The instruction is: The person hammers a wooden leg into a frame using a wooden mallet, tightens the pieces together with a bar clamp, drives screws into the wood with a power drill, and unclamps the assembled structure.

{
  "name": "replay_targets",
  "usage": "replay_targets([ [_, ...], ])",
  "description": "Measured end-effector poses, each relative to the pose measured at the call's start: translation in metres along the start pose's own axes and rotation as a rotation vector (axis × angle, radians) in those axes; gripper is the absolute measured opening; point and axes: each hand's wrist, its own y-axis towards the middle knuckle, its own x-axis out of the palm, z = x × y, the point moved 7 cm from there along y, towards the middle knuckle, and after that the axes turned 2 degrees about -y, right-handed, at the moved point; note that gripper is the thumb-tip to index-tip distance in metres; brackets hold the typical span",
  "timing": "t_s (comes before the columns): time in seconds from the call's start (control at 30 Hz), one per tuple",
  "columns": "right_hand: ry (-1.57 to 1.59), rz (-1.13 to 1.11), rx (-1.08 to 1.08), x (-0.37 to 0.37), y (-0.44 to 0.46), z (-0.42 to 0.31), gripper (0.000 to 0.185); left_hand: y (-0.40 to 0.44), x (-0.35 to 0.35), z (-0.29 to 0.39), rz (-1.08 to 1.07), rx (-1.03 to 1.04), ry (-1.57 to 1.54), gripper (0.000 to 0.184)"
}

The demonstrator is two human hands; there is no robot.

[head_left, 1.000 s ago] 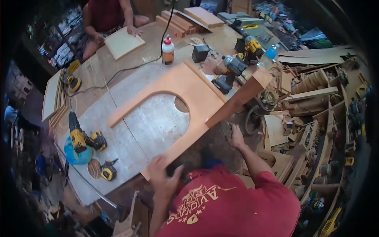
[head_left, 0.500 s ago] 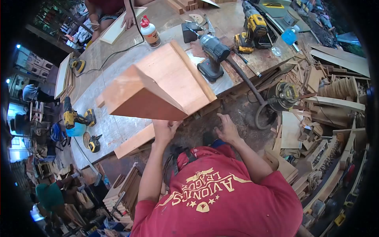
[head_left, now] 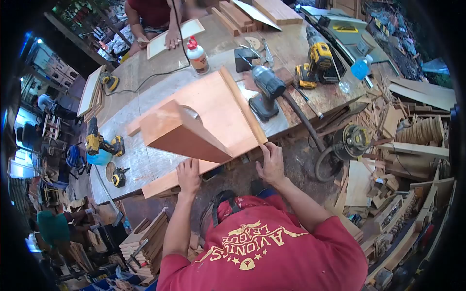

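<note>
A flat wooden panel (head_left: 213, 104) with a cut-out lies on the worktable, a wood strip (head_left: 242, 106) along its right edge. On top of it a wooden board (head_left: 187, 132) stands up and hides part of the cut-out. My left hand (head_left: 189, 175) rests on the panel's near edge, just below the upright board, fingers extended and apart. My right hand (head_left: 271, 163) touches the panel's near right corner at the end of the strip, its fingertips on the edge and thumb apart. The glue bottle (head_left: 198, 56) stands beyond the panel.
An impact driver (head_left: 266, 89) and a yellow drill (head_left: 318, 58) stand at the right. More drills (head_left: 99, 140) lie at the left. Across the table a person's hands (head_left: 171, 38) touch a pale panel. A hose (head_left: 303, 119) runs off the near edge.
Both my hands have come to the panel's near edge, the right one from the space in front of the table. Since the earliest frame, the upright board has shifted left across the panel.
</note>
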Motion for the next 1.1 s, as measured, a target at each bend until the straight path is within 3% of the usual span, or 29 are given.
replay_targets([
  [0.23, -0.231, 0.053, -0.060, -0.021, -0.005, -0.028, 0.073, -0.021, -0.040, 0.010, -0.035, 0.018, -0.104, 0.072],
  [0.3, -0.264, 0.141, -0.115, -0.037, -0.008, -0.036, 0.084, -0.025, -0.067, 0.016, -0.084, -0.001, -0.166, 0.069],
  [0.47, -0.226, 0.257, -0.129, -0.090, 0.009, -0.070, 0.067, -0.025, -0.141, 0.026, -0.178, 0.023, -0.237, 0.064],
  [0.57, -0.254, 0.324, -0.214, -0.126, 0.029, -0.097, 0.067, -0.017, -0.192, 0.024, -0.210, 0.067, -0.279, 0.063],
  [0.87, 0.001, 0.180, -0.395, -0.192, 0.124, -0.170, 0.060, 0.026, -0.306, 0.001, -0.361, 0.080, -0.293, 0.053],
  [0.97, -0.002, 0.125, -0.404, -0.187, 0.158, -0.173, 0.059, 0.050, -0.318, -0.011, -0.317, 0.076, -0.296, 0.054],
  [1.1, 0.064, 0.125, -0.381, -0.172, 0.196, -0.174, 0.057, 0.081, -0.331, -0.005, -0.020, 0.153, -0.271, 0.065],
])
